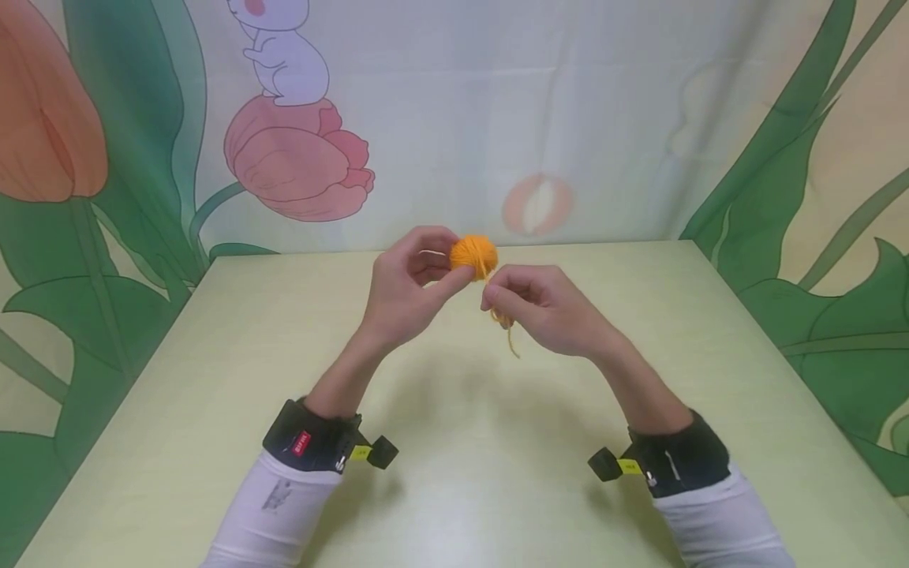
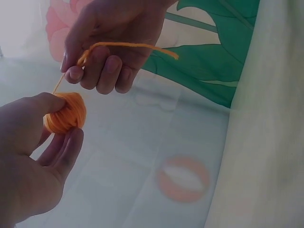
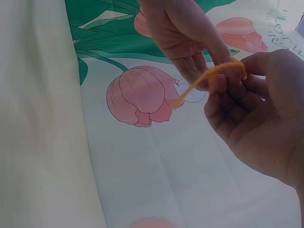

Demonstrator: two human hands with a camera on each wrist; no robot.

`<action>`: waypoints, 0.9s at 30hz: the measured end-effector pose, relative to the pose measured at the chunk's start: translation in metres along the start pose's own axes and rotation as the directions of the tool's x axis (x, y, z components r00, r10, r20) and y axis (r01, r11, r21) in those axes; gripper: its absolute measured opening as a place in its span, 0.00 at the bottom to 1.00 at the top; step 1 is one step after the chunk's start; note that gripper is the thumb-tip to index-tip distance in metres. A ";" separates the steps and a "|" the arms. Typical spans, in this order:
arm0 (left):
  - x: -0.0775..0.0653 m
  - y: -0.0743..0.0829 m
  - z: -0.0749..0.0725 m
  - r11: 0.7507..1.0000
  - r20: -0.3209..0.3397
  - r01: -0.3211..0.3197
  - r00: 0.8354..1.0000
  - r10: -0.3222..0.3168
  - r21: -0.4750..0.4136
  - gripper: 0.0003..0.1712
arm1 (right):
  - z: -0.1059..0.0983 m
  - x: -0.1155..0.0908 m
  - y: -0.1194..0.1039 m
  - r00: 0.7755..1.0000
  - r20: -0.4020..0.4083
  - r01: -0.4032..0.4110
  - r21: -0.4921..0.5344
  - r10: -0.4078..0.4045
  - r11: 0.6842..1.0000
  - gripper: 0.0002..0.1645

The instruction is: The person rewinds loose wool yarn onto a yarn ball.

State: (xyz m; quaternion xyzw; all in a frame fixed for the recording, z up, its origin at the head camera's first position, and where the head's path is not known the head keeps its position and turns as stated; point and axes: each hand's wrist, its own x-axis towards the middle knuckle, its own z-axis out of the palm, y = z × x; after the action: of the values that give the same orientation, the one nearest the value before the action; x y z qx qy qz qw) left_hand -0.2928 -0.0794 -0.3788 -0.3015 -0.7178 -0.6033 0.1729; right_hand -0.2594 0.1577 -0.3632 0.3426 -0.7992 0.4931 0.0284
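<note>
An orange ball of yarn (image 1: 473, 256) is held up above the table by my left hand (image 1: 408, 285), thumb on one side and fingers on the other. Close to its right, my right hand (image 1: 550, 309) pinches the yarn strand (image 2: 61, 81) between thumb and index finger. From that pinch a loose yarn end (image 1: 513, 344) hangs below the fingers in the head view. In the left wrist view a short taut length runs from the ball (image 2: 69, 114) up to the right fingertips. The right wrist view shows the ball mostly hidden behind the fingers.
Below the hands lies a pale yellow table (image 1: 469, 489), its far edge just behind them. A curtain (image 1: 454, 118) printed with tulips and a rabbit hangs behind it. Each wrist wears a black band (image 1: 312, 438) with a small camera sticking inward.
</note>
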 end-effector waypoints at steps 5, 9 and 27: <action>0.000 0.003 -0.002 0.987 0.007 0.077 0.997 -0.077 -0.143 0.20 | 0.002 0.001 0.003 0.998 0.055 0.010 0.001 -0.010 1.000 0.11; -0.001 0.007 -0.004 0.970 0.036 0.137 0.991 -0.132 -0.202 0.19 | 0.002 0.002 0.006 0.996 0.083 0.010 0.001 -0.010 1.000 0.11; -0.004 0.021 -0.013 0.942 0.314 0.178 0.946 -0.084 -0.285 0.20 | -0.005 0.009 0.031 0.990 0.141 -0.013 -0.023 0.016 1.000 0.09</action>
State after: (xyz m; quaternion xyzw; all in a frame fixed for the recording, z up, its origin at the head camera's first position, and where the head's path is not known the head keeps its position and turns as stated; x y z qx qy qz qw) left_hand -0.2779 -0.0908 -0.3628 -0.3631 -0.6507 -0.6663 -0.0275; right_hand -0.2853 0.1656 -0.3814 0.3706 -0.8069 0.4591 -0.0282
